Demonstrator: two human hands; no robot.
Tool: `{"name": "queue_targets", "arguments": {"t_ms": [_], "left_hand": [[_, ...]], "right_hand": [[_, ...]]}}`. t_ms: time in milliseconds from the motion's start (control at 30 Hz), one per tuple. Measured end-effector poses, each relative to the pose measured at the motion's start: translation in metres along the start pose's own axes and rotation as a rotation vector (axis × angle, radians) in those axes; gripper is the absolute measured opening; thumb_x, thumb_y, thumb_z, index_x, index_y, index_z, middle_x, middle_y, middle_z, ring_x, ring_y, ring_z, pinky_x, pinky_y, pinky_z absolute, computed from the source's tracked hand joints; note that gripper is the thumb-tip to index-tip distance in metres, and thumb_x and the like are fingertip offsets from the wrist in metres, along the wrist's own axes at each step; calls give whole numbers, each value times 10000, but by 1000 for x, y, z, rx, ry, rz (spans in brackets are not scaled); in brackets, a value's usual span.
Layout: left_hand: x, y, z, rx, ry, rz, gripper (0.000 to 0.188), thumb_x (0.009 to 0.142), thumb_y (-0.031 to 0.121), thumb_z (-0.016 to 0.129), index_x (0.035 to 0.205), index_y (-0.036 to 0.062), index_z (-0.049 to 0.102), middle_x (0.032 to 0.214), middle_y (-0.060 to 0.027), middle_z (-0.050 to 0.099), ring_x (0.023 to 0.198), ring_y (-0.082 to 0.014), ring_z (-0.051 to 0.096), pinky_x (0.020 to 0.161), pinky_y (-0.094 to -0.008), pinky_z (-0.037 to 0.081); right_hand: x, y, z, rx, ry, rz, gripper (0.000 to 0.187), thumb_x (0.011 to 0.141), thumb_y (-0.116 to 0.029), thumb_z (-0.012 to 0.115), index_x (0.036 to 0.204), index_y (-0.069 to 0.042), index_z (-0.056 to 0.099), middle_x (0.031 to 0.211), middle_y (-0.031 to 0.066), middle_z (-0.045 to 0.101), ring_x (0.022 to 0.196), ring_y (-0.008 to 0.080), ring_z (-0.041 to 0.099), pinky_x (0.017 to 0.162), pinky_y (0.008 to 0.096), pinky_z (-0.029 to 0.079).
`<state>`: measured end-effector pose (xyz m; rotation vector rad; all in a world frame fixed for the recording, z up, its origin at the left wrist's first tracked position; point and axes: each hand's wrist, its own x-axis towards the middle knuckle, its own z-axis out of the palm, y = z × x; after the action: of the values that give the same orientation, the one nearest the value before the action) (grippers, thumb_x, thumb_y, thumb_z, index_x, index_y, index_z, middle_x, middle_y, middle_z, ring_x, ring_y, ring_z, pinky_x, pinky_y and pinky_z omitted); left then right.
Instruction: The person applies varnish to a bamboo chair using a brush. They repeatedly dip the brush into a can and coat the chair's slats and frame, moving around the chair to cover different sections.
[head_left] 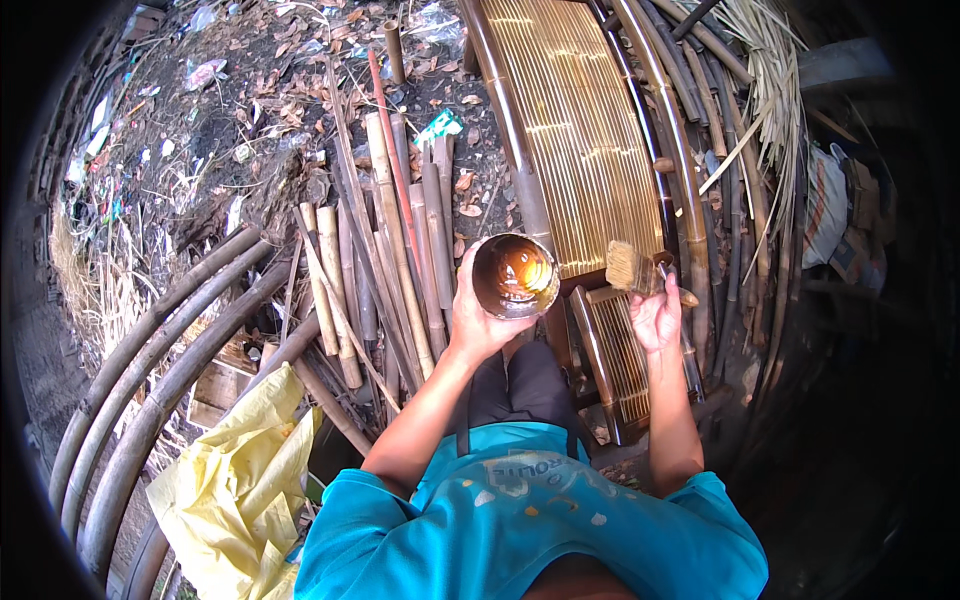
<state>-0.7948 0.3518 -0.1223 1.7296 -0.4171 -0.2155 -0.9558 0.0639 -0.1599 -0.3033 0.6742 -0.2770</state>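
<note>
My left hand [472, 322] is wrapped round a round metal can [541, 297] that holds a glossy amber liquid. To its right, my right hand [657, 312] grips a wide paintbrush [630, 268] with pale tan bristles, raised beside the can and apart from it. Beyond both hands stretches a long bamboo slatted panel [575, 120], shiny as if coated, framed by dark bamboo poles. Nearer my legs, a smaller slatted bamboo piece [612, 365] of the same look lies below the brush.
Several cut bamboo poles [385, 200] lie to the left of the panel, with long curved poles [150, 400] farther left. A yellow sheet [235, 490] is at the lower left. More poles and a bundle of thin strips [765, 80] line the right. Leaves and litter cover the ground.
</note>
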Motion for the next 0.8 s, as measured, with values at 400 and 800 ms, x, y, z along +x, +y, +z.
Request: {"name": "queue_targets", "arguments": {"t_ms": [400,800], "left_hand": [[-63,-176,-35,32,513,-253,1224,570,198,990,1513,2,235,1443,-176,434,1321,-291,477,1132,-443,384],[-99,-283,-59,33,758,-389,1105,628,125,936,1508,3,281,1419,-163,473,1283,-287,501,1110,-457,411]], "right_hand": [[199,40,-101,-2053,-516,350,344,881,-217,759,1182,-55,723,1160,121,735,1066,261,701,968,380,543],[491,108,21,-2413,-821,-19,236,959,-158,653,1178,-102,720,1209,117,713,1078,267,703,990,395,586]]}}
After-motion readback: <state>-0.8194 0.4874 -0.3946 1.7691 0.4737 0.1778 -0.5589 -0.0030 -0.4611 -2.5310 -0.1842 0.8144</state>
